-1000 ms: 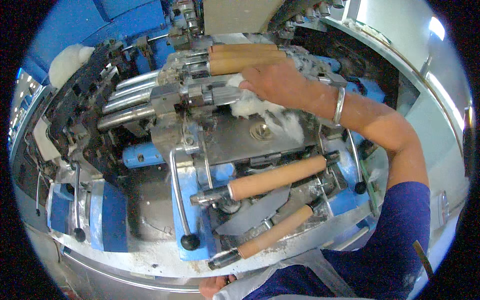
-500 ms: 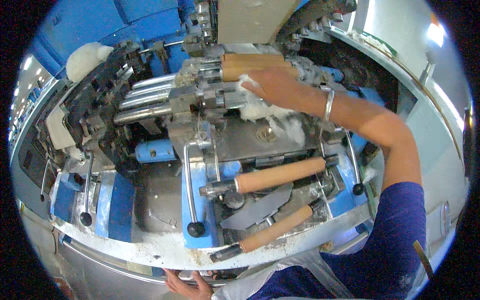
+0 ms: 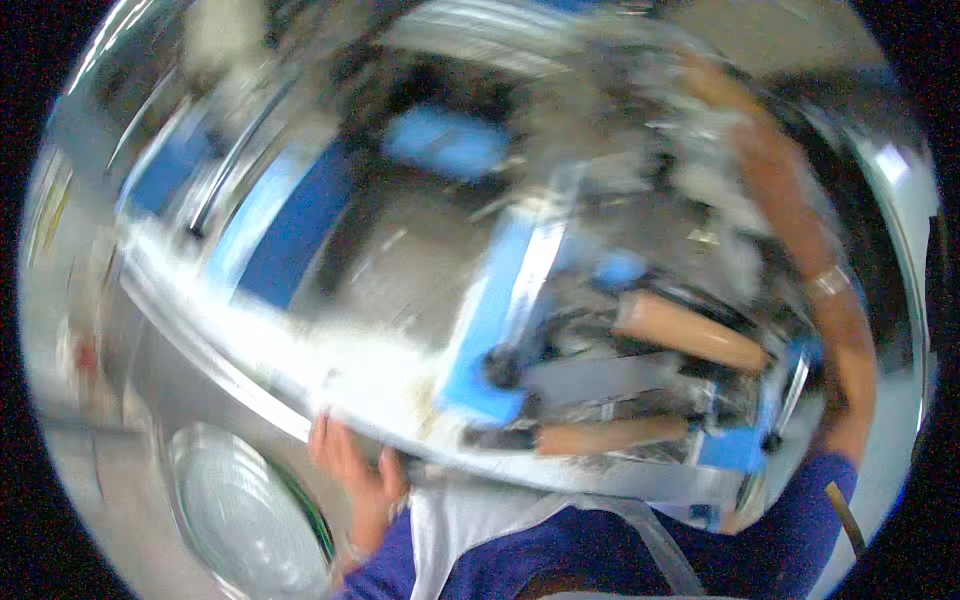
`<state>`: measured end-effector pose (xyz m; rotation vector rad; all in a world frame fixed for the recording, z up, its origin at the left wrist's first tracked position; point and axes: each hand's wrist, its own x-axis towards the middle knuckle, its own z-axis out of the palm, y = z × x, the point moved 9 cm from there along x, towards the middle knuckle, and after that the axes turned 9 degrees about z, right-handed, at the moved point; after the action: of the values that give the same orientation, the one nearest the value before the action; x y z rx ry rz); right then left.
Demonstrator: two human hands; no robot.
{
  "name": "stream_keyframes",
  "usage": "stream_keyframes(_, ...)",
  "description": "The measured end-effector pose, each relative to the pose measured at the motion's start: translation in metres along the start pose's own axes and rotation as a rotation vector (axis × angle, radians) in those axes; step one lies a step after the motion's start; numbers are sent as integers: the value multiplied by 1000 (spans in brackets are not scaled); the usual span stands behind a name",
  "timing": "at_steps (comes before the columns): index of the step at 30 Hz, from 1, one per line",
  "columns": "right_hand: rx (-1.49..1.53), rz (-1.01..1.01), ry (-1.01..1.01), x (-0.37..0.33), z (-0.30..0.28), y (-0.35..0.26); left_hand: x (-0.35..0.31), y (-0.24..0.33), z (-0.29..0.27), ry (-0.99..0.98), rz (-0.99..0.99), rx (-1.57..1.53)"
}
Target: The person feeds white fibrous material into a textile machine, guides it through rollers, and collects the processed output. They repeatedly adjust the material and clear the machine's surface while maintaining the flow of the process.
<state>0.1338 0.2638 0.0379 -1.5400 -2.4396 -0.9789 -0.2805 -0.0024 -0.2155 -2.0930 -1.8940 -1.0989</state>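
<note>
Blurred. Left hand [image 3: 352,470] fingers spread, grips machine ledge [image 3: 300,375]. Right hand [image 3: 705,85] grasp unclear. Tan roller [image 3: 690,333] axis runs left-right, tilted.

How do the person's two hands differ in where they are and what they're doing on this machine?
The left hand sits low and close to the body, its fingers touching the machine's near metal edge; the right hand is stretched far out over the top of the machine. The left forearm barely shows; the right forearm runs long up the picture's right side and wears a metal bangle. Blur hides whether either hand grips anything. Both are bare.
</note>
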Motion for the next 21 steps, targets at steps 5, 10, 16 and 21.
stream_keyframes(5,-173,-206,169,0,38,53,14,-1,-1,81,-90,-58)
stream_keyframes(10,-242,-85,158,-4,57,83,26,4,-11,74,-97,-82)
stream_keyframes(16,-248,-139,93,-4,34,42,21,-32,-6,40,-267,-31)
stream_keyframes(21,-108,84,84,8,15,11,18,-39,-3,-80,-88,-44)
